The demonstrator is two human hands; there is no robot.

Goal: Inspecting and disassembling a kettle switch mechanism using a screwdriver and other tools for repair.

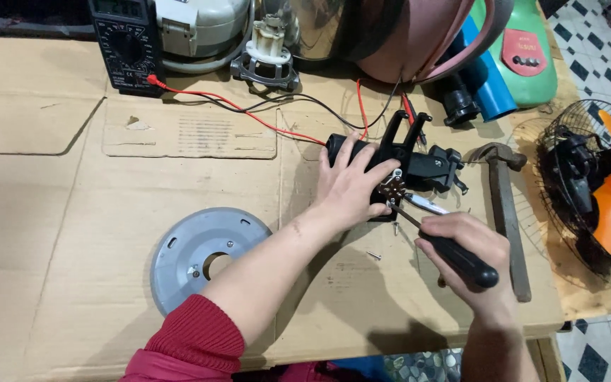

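From the head camera, a cardboard-covered table is carrying a lot around the work: a black multimeter is sitting at the far edge with red and black leads trailing toward the middle, a grey round plate is lying near the left forearm, a hammer is lying just right of the hands, and a caged fan with an orange blade is resting at the right edge. Loose screws are lying between the hands. The left hand is pressing flat, fingers spread, on a black plastic housing at the table's middle, its long axis running left to right. The right hand is wrapping tightly round a black-handled screwdriver, the shaft pointing up-left to a small switch part on the housing.
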